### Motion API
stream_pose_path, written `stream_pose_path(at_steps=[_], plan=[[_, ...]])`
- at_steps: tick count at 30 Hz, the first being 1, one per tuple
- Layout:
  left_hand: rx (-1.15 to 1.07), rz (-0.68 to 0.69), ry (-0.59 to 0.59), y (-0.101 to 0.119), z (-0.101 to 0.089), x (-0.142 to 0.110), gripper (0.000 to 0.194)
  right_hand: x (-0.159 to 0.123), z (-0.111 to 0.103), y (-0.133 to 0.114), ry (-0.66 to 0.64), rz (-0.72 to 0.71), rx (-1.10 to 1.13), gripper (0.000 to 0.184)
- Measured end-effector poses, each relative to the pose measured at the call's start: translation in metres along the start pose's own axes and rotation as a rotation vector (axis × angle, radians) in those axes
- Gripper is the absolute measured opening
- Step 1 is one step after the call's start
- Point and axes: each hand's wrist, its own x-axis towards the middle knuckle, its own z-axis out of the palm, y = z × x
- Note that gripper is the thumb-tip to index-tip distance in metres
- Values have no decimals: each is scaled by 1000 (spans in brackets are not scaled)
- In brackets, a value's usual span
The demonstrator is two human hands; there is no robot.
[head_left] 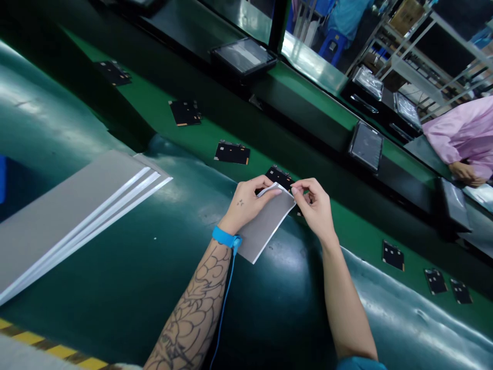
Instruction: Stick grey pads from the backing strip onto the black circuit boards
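Observation:
My left hand (246, 203) and my right hand (314, 205) both pinch the top end of a grey pad sheet (265, 226), which has a white layer along its edges. At that end, the white layer curls up under my fingers. Just beyond my fingers, a black electronic panel (279, 177) lies on the green conveyor belt (339, 123), partly hidden by my hands. A blue anti-static wrist strap (225, 237) circles my left wrist, and its blue cord (225, 308) runs down out of view.
A stack of grey sheets (69, 221) lies on the dark green mat (115, 267) to the left. Several black panels (232, 152) sit along the belt. Several dark tablet-like devices (366, 146) stand beyond it. A co-worker's pink sleeve (462, 136) and hand (462, 173) are at the right.

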Motion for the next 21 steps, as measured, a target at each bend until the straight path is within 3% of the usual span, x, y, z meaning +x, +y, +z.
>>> stream_pose_path(at_steps=[7,21], plan=[[-40,23,-51,1,4,-1,22,-1,13,-2,2,11,-1,20],[-7,38,-65,1,6,0,22,2,15,-1,-16,18,7,12]])
